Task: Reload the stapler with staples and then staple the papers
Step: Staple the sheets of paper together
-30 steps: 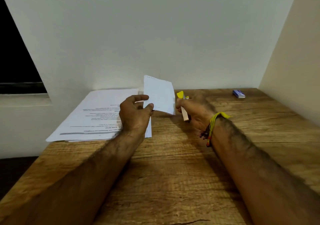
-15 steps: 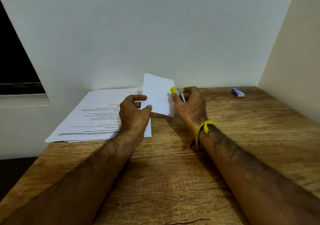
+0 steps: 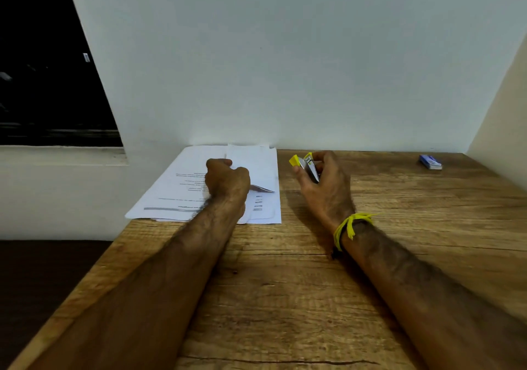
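The left hand (image 3: 228, 180) lies curled on the papers (image 3: 199, 181), fingers folded in and pressing down on the sheets, with a lifted paper corner (image 3: 262, 188) poking out just to the right of its knuckles; whether the fingers pinch that corner cannot be told, since the back of the hand hides them; the papers form one spread stack under and beyond this hand, at least two sheets showing by their offset edges, though an exact count is not readable; the right hand (image 3: 325, 187) is raised just above the wooden table (image 3: 285, 298), a little right of the stack, fingers and thumb closed around one small stapler (image 3: 306, 164) with a yellow body and a metal strip, held tilted with its yellow end pointing left toward the papers; a yellow thread band (image 3: 350, 224) is tied round the right wrist; well beyond and to the right of the right hand, one small blue box (image 3: 430, 162) sits on the table near the far wall; two bare forearms reach in from the near edge.
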